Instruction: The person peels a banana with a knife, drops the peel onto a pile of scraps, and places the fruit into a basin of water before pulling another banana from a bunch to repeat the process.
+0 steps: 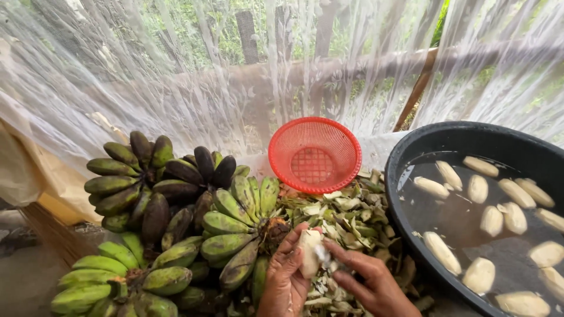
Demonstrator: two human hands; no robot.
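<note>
Left hand (286, 276): fingers wrapped around one pale, smooth peeled banana (309, 252), held upright above the heap of curled green peelings (346, 217). Right hand (370, 282): pinching a small blade (323, 253) against the banana. Black round tub (411, 152): water, about fifteen peeled bananas. Red mesh plastic basket (315, 154): one. Green banana bunches (176, 223): about four.

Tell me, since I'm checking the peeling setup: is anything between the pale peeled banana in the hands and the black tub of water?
Nothing visible blocks it. The pale peeled banana, held in the left hand, has only the low heap of green peelings between it and the round black tub of water to its right.
</note>
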